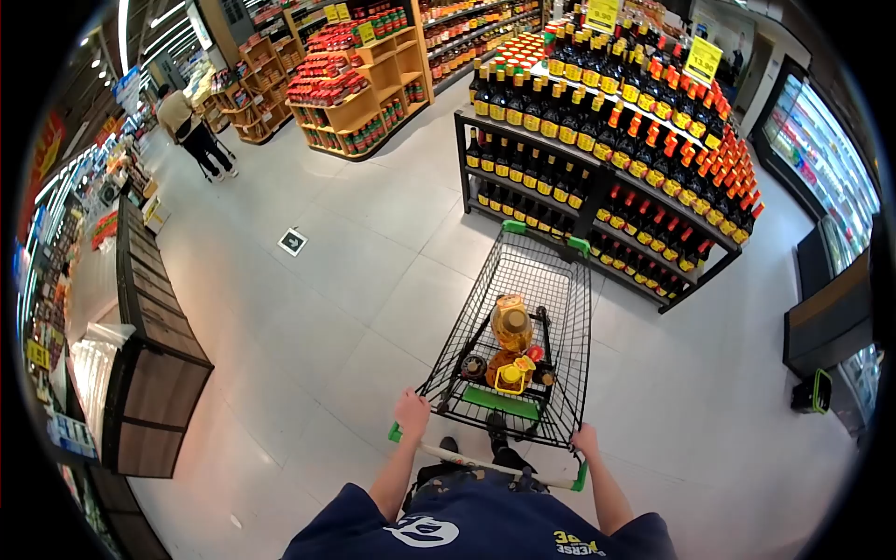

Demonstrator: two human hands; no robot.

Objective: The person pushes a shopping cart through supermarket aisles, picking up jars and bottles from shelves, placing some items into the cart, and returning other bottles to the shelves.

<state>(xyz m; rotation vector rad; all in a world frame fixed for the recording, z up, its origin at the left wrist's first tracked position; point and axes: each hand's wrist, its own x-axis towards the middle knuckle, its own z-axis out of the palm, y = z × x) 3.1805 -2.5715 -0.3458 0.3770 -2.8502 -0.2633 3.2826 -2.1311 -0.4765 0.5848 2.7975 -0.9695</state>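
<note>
Head: cart (501,403) on supermarket floor (317,336)

The left hand (412,412) hides part of the shopping cart (501,403).

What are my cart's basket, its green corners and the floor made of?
The basket looks like black-coated metal: thin wires crossing in a grid. Its green corners seem smooth plastic, solid and evenly coloured. The floor is probably tile, pale, softly shiny, with straight joints.
</note>
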